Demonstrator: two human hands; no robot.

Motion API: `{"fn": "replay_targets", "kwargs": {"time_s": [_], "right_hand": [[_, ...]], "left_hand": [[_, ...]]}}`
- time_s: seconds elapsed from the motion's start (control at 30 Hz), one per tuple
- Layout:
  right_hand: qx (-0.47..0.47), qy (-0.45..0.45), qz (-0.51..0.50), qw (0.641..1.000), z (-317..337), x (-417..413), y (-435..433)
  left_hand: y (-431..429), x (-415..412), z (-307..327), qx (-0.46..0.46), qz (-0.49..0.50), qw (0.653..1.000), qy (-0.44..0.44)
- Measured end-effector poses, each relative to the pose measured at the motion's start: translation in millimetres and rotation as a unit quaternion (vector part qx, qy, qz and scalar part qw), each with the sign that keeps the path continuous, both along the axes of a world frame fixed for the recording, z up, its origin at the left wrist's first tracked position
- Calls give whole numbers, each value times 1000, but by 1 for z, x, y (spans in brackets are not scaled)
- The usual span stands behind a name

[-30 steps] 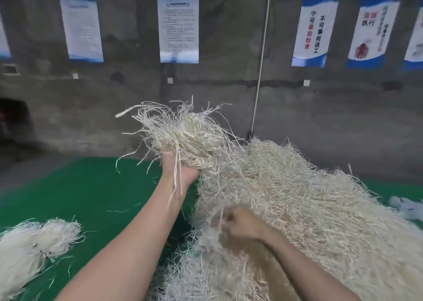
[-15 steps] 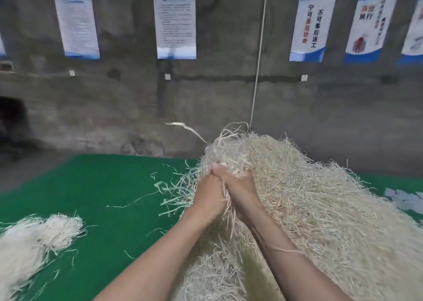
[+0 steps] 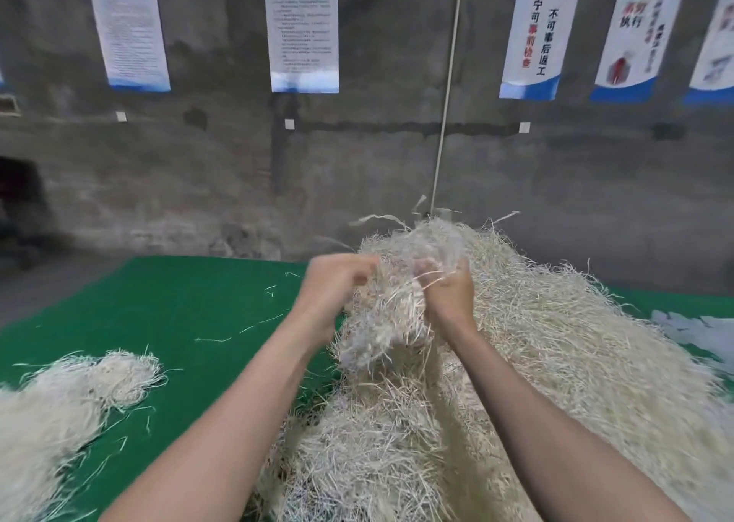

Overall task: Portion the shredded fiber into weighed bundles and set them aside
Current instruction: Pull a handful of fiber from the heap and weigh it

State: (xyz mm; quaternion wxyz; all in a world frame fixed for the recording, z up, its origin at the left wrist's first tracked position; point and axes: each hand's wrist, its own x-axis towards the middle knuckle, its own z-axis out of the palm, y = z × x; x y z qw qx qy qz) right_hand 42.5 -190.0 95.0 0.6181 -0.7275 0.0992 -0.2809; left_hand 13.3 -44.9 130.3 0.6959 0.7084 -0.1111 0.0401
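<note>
Since half a second before, the two hands have been drawn apart. They were pressed together at the crest of the heap, and a clump of shredded fiber is now stretched between them. The left hand (image 3: 337, 283) is curled round the left side of the clump (image 3: 383, 323). The right hand (image 3: 451, 295) is closed on its right side, with strands poking out between the fingers (image 3: 429, 279). How tightly either grip is held is hidden by motion blur. The clump is held just above the near slope of the large heap (image 3: 576, 362), and its lower strands seem tangled into it.

The step in hand is judged to be the pulling-off of one portion. No scale is seen, so weighing is taken as not yet done. For the next move, the clump would have to be torn free of the trailing strands and carried off without shedding.

Room for moving is offered to the left, where the green bench (image 3: 178, 303) shows, scattered with stray strands, between the heap and a smaller pile (image 3: 71, 410) at the near left. The bench's far edge is seen just before the wall (image 3: 198, 184). On the right the bench is covered by the heap nearly to the frame edge.
</note>
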Motion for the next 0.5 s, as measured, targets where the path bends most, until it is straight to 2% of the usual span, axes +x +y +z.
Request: {"fn": "replay_targets", "kwargs": {"time_s": [0.07, 0.1, 0.2, 0.23, 0.27, 0.33, 0.37, 0.43, 0.5], "right_hand": [[139, 31, 13, 990, 5, -7, -2], [194, 48, 12, 980, 7, -8, -4], [379, 43, 81, 921, 16, -17, 3], [401, 39, 109, 909, 16, -21, 9], [394, 45, 131, 908, 14, -25, 18], [297, 80, 105, 946, 6, -34, 38], [238, 72, 100, 963, -3, -39, 45], [144, 70, 131, 978, -23, -56, 54], [56, 100, 154, 981, -40, -70, 59]], "left_hand": [[12, 10, -4, -66, 130, 989, -27], [16, 13, -10, -93, 146, 985, -20], [12, 2, -43, -196, 63, 972, 110], [8, -1, -54, -230, 17, 962, 148], [4, -6, -63, -255, -31, 951, 173], [-8, -18, -70, -302, -95, 933, 170], [-13, -23, -70, -287, -96, 941, 154], [-16, -28, -71, -229, -43, 961, 150], [-5, -25, -72, -213, 26, 960, 180]]}}
